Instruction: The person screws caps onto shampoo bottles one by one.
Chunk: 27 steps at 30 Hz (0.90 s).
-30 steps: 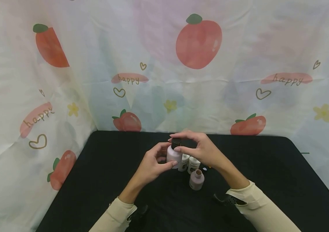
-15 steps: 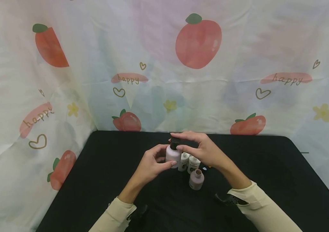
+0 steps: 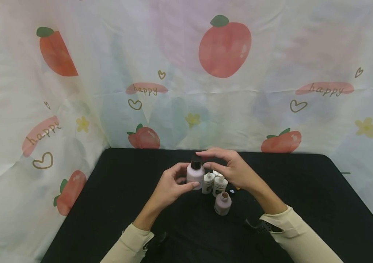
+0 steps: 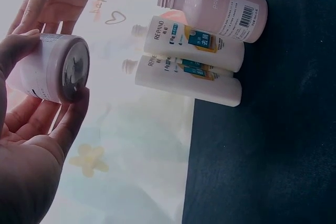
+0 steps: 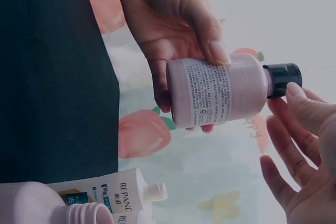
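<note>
My left hand grips a pale pink bottle round its body and holds it upright above the table. A black cap sits on the bottle's neck. Around that cap my right hand is loosely spread, thumb beside it and index fingertip near its top. In the right wrist view the right thumb tip overlaps the cap's edge; whether it presses there I cannot tell. A printed label covers part of the body. The bottle's dark base faces the left wrist camera.
White uncapped REPAND bottles stand behind an open pink bottle on the black table. A small black piece lies near them, partly hidden by my right wrist. A fruit-printed curtain hangs behind.
My right fingers have loosened from round the black cap and moved slightly right, leaving it more exposed. The held bottle has shifted slightly left in my left hand.
</note>
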Motion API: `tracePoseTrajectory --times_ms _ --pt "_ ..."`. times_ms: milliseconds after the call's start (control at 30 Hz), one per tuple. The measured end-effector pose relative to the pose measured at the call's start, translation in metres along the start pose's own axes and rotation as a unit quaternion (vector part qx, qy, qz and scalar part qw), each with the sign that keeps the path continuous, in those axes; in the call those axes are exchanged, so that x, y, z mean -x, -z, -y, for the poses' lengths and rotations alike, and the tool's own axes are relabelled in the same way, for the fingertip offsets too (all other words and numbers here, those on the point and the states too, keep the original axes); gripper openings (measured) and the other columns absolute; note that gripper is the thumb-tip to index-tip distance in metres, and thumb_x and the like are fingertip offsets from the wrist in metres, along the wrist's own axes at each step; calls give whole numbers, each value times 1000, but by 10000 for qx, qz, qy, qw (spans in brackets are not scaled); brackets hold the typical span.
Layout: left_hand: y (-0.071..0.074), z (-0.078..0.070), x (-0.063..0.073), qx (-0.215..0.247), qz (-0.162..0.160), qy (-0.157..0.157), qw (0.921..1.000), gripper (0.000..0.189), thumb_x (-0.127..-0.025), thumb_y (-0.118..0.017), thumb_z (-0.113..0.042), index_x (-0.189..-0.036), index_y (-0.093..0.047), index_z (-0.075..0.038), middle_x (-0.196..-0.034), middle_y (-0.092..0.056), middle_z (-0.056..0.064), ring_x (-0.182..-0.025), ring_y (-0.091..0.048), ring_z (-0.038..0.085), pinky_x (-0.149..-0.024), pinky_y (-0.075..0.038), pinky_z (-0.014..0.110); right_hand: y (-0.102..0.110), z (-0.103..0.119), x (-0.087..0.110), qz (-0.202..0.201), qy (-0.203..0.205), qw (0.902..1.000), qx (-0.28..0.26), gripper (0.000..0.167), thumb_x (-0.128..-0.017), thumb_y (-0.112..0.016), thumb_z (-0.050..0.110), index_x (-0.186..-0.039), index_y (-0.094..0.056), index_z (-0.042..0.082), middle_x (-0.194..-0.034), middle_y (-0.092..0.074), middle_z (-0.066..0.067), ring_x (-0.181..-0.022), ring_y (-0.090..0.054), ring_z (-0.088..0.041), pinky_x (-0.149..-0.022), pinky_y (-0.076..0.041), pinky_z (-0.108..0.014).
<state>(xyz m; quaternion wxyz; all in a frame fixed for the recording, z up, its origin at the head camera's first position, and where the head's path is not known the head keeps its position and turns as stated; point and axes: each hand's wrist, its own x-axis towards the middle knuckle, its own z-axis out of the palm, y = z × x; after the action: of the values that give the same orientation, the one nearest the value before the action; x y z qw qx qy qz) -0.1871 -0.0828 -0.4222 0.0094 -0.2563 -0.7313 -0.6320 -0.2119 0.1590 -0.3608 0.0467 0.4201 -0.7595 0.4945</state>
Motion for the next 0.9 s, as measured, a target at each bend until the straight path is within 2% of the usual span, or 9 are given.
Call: tracePoseTrajectory --times_ms 133,300,500,733,900 --pt "0 1 0 -19 43 52 10000 52 -87 -82 -10 -133 -60 -7 -120 -66 12 -110 -65 23 -89 -58 31 -1 -2 0 -152 33 9998 108 40 -94 -70 2 -131 -67 15 -127 -67 0 -116 -63 -16 -95 -54 -34" --pt "-2 1 1 18 119 37 9999 51 -87 -81 -10 -134 -61 -9 -121 -67 10 -109 -65 21 -89 -58 31 -4 -1 0 -374 -116 9986 358 34 -93 -73 4 -125 -69 15 -122 -69 0 -117 -64 -15 -99 -52 -44" --pt "-2 -1 0 29 169 -15 9999 51 -88 -81 -11 -134 -61 -12 -123 -67 9 -111 -65 21 -89 -58 31 -7 0 0 -441 -268 9981 339 35 -93 -74 7 -126 -68 17 -122 -69 2 -115 -64 -15 -97 -52 -51" --pt "-3 -2 -1 5 177 -62 9998 51 -89 -80 -11 -135 -60 -10 -123 -66 10 -110 -65 20 -89 -58 31 -8 2 -2 -366 -226 9984 358 39 -92 -76 10 -129 -67 17 -126 -68 3 -120 -62 -14 -101 -51 -44" --pt "-5 -2 -1 2 193 -129 9997 51 -88 -80 -10 -135 -59 -7 -122 -66 12 -110 -65 21 -89 -58 31 -10 2 -4 -287 -114 9990 335 45 -92 -76 11 -135 -65 18 -127 -68 4 -121 -61 -14 -98 -52 -36"
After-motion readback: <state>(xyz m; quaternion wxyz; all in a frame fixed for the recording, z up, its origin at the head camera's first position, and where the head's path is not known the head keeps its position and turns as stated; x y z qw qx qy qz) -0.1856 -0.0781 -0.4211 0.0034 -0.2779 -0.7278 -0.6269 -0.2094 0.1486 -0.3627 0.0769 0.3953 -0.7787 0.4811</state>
